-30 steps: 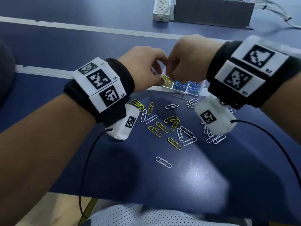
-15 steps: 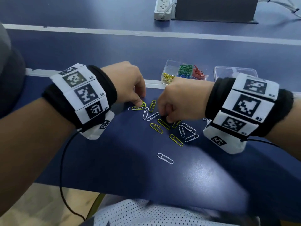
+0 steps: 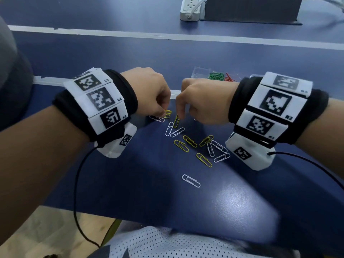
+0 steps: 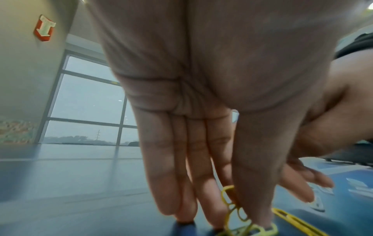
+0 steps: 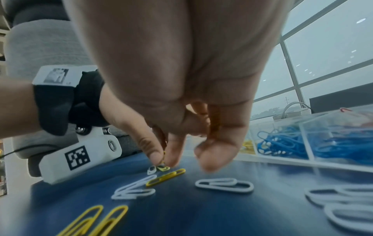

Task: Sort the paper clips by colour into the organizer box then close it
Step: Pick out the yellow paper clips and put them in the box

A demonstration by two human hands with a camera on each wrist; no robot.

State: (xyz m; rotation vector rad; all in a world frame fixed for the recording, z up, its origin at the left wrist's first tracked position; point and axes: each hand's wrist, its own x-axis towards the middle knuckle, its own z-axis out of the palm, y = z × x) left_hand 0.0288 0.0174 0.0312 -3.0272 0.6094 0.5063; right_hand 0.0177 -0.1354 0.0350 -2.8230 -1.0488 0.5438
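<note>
The left hand (image 3: 149, 94) pinches yellow clips (image 4: 238, 212) on the worktop (image 3: 167, 198); for the right hand (image 3: 202, 103), hovering above, I cannot tell its grasp.

Both hands down from the organizer box (image 3: 200, 71) to the scattered clips; left hand (image 3: 149, 92) now pinching yellow clips (image 3: 167, 113)

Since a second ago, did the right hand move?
Yes. The right hand came down from the organizer box toward the person, to the loose yellow paper clips.

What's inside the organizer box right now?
Organizer box: blue clips and yellow clips show in the right wrist view, green and red overhead. The right hand covers the rest.
</note>
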